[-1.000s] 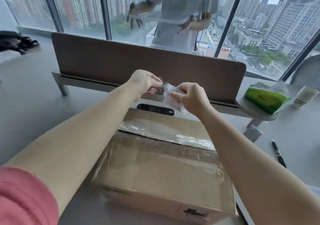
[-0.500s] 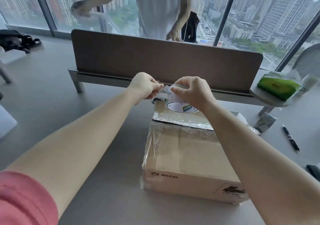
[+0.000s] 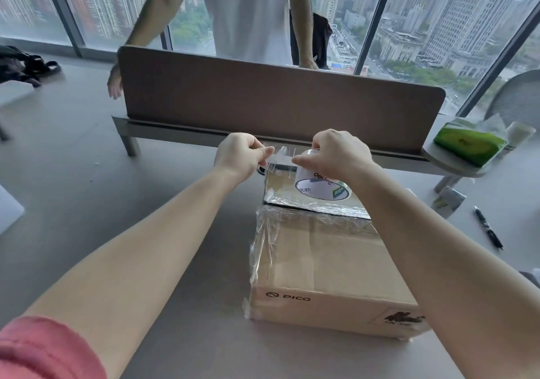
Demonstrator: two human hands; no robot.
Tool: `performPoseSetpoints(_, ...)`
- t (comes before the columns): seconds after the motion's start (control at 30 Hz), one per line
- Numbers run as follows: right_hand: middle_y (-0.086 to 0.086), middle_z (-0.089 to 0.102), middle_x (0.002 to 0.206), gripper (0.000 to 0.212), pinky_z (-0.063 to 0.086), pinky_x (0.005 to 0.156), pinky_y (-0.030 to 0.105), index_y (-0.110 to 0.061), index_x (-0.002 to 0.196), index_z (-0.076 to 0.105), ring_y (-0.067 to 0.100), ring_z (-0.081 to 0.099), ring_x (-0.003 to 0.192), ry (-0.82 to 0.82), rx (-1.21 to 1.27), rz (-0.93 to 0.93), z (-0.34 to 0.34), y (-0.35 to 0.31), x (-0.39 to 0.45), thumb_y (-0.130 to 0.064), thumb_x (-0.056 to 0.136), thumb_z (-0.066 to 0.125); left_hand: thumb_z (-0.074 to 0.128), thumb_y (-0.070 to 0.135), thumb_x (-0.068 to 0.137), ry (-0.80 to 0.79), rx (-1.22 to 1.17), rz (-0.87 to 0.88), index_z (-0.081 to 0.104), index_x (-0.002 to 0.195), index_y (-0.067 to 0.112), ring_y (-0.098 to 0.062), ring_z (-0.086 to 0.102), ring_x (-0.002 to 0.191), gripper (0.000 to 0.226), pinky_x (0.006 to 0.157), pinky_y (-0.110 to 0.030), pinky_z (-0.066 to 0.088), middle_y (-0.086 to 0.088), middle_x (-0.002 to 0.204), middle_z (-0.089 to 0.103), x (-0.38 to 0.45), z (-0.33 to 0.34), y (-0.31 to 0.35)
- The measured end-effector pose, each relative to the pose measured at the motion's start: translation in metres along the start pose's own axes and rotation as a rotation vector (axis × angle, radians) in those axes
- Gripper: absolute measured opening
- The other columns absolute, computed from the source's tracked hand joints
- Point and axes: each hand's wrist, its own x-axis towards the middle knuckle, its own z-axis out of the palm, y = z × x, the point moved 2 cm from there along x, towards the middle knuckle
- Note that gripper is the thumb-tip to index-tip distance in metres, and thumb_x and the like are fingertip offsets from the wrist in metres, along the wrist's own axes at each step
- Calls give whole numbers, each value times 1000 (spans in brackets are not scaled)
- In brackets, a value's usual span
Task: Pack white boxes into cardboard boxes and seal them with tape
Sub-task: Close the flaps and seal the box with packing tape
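At the far left edge a dark bag [image 3: 24, 64] lies on the floor beside the window. Nearer, a pink sleeve [image 3: 43, 349] covers the upper part of the left arm, which reaches forward over the grey tabletop [image 3: 117, 203]. The left hand [image 3: 238, 156] is curled, its thumb and fingers pinching the loose end of a strip of clear tape [image 3: 280, 158]. The strip runs across a short gap to the tape roll [image 3: 318, 187], which the right hand [image 3: 336, 153] grips from above, fingers wrapped over its rim; the roll's white core label faces the camera. Both hands are raised above the far end of the cardboard box [image 3: 327, 261], which sits on the tabletop in the middle of the view, printed with "PICO" on its near side. Wrinkled clear tape already covers its left edge and far top edge, and a flap [image 3: 309, 200] at the far end is taped over and shiny. Behind the hands stands a brown divider panel [image 3: 277, 101], and beyond it a person in a white shirt [image 3: 248, 13] stands in front of the windows. To the right, a green tissue pack [image 3: 470, 142] rests on a small round ledge, with a white cup [image 3: 521, 133] just beside it. A black pen [image 3: 488, 226] lies on the tabletop right of the box.
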Motion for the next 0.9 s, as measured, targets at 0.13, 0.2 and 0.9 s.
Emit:
performPoseSetpoints(0.13,-2,41,56,51,28,51,26,-12,55,44,14,39,55,-77,261,38,0,12,3,-53,78,62,60,23,90,-37,-90,-62,51,60,17,-8,48,60,32,66,-24,41,4,60,56,5,1,1)
performPoseSetpoints(0.2,1,32,55,45,24,50,26,-12,55,41,13,30,53,-126,585,17,-1,19,3,-40,78,68,59,20,90,-53,-189,-116,50,63,14,-12,51,60,29,71,-27,48,-1,62,55,8,-2,-1)
performPoseSetpoints(0.9,-1,49,55,34,40,56,25,-17,55,52,12,45,53,-61,348,-76,-12,8,6,-34,82,65,55,23,93,10,12,-126,45,58,16,-22,47,71,37,69,-26,37,-7,79,59,-10,5,-14)
